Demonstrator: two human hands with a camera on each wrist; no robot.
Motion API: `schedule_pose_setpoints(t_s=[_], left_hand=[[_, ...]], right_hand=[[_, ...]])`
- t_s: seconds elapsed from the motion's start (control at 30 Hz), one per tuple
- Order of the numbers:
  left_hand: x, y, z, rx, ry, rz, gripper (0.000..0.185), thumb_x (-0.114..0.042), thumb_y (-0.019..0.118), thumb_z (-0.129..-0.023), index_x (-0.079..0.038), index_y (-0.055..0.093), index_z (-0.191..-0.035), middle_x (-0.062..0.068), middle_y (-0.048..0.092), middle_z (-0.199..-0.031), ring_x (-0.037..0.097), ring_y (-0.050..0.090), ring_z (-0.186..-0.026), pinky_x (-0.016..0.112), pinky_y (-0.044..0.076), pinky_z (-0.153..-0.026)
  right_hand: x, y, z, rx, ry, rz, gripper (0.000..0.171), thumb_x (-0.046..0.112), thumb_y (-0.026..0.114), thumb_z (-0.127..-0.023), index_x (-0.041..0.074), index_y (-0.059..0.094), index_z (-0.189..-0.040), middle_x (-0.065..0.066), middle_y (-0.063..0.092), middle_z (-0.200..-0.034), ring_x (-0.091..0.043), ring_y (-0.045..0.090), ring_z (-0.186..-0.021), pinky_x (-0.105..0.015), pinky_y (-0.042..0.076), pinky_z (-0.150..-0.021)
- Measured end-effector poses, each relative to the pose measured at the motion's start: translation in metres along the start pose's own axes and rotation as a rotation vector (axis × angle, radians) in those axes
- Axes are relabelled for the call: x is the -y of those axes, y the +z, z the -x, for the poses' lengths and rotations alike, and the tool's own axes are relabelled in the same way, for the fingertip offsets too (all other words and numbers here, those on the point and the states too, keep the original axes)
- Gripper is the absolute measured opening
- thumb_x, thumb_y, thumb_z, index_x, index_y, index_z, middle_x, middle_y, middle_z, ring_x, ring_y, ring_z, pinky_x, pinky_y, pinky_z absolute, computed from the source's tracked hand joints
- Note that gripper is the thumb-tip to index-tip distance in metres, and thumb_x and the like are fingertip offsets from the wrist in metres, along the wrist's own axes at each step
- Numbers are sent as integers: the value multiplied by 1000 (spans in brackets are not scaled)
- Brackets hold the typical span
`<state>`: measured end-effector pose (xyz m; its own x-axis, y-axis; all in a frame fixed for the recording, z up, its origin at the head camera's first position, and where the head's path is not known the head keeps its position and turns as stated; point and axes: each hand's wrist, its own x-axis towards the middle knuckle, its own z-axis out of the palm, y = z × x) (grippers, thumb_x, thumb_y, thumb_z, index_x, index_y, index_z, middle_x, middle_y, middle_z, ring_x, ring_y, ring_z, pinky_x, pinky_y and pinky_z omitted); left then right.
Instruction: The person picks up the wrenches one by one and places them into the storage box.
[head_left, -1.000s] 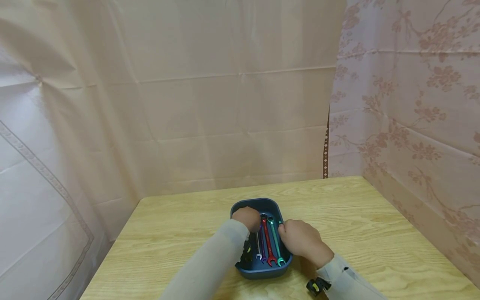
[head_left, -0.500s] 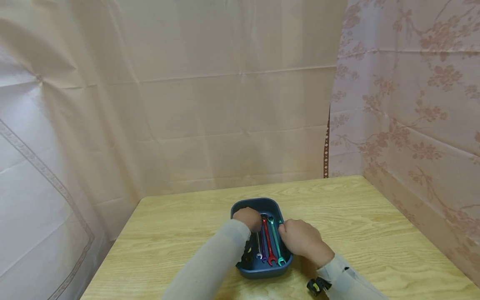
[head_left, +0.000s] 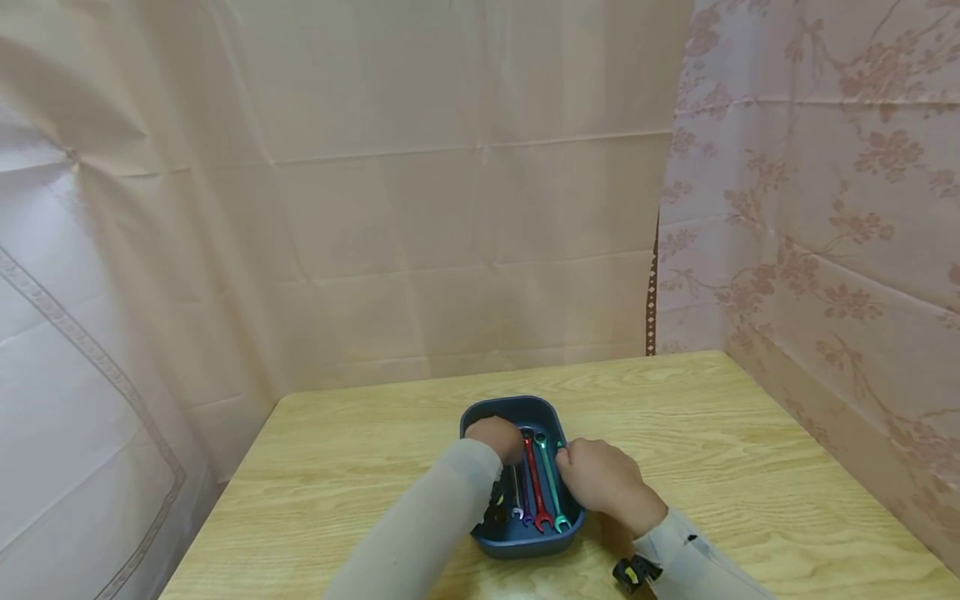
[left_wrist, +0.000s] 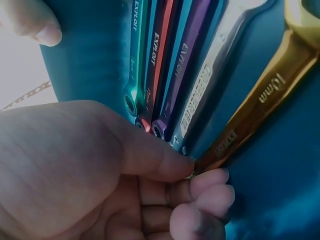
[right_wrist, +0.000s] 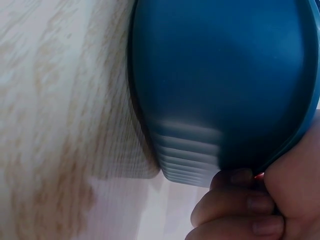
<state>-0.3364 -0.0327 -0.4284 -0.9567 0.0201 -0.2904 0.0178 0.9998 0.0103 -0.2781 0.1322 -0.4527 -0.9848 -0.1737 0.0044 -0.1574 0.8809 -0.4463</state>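
Observation:
A dark blue plastic bin stands on the table with several combination wrenches lying side by side in it. My left hand reaches inside. In the left wrist view, its thumb and fingers pinch the end of a gold 10mm wrench, hiding that end. Beside it lie a silver wrench, a purple wrench, a red wrench and a green wrench. Outside the bin, my right hand grips its right rim, fingers curled against the outer wall and thumb over the edge.
The bin rests on a light wood-grain table. A beige curtain hangs behind the far edge, and a floral curtain runs along the right. Black wrist cameras sit on both sleeves, the right camera close above the table.

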Motion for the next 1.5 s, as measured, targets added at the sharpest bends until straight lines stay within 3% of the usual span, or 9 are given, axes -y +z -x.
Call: schedule_pose_setpoints(t_s=[0.27, 0.5, 0.6, 0.8, 1.03, 1.33, 1.5], left_hand=[[-3, 1, -2, 0, -28, -3, 27, -33, 71, -95, -12, 72, -77, 1, 64, -78, 17, 57, -70, 33, 54, -75], [-3, 1, -3, 6, -64, 32, 26, -35, 73, -94, -10, 75, -85, 3, 67, -84, 18, 59, -76, 34, 57, -87], [-2, 1, -1, -15, -63, 42, 26, -34, 74, -93, -10, 75, -84, 3, 67, -82, 18, 60, -74, 34, 57, -84], [-5, -10, 11, -35, -20, -67, 27, -37, 72, -93, -14, 76, -80, 1, 69, -81, 16, 62, -70, 36, 59, -71], [-5, -27, 20, -29, 58, -154, 30, -40, 67, -96, -17, 76, -81, -1, 66, -81, 15, 58, -70, 35, 57, -73], [12, -25, 32, -48, 149, -119, 26, -36, 68, -95, -17, 69, -77, 0, 64, -76, 19, 57, -67, 36, 49, -66], [22, -20, 43, -89, 205, -84, 29, -31, 67, -95, -17, 64, -70, 0, 59, -68, 16, 53, -59, 33, 44, -55]], right_hand=[[0, -1, 0, 3, 5, -8, 47, 34, 38, -108, 17, 55, -68, -1, 54, -62, -18, 51, -51, -32, 37, -46], [1, 0, -1, 1, 11, -21, 47, 34, 38, -108, 17, 55, -67, -1, 54, -61, -18, 51, -51, -32, 37, -46], [2, 0, -1, -3, 14, -18, 47, 35, 38, -107, 17, 55, -67, -1, 54, -61, -18, 51, -51, -32, 37, -46], [1, -1, 0, -7, 15, -4, 47, 36, 38, -107, 17, 55, -68, -2, 53, -62, -19, 51, -53, -34, 38, -46], [-3, -6, -1, -28, 23, 16, 48, 38, 38, -108, 19, 56, -67, -1, 55, -62, -18, 53, -55, -36, 38, -48], [-7, -6, 1, -13, 28, 18, 52, 45, 37, -109, 19, 58, -69, -1, 55, -64, -18, 53, -57, -36, 38, -50], [-10, -5, 4, -15, 28, 22, 49, 48, 37, -109, 20, 60, -75, -1, 55, -66, -19, 52, -59, -37, 37, -52]])
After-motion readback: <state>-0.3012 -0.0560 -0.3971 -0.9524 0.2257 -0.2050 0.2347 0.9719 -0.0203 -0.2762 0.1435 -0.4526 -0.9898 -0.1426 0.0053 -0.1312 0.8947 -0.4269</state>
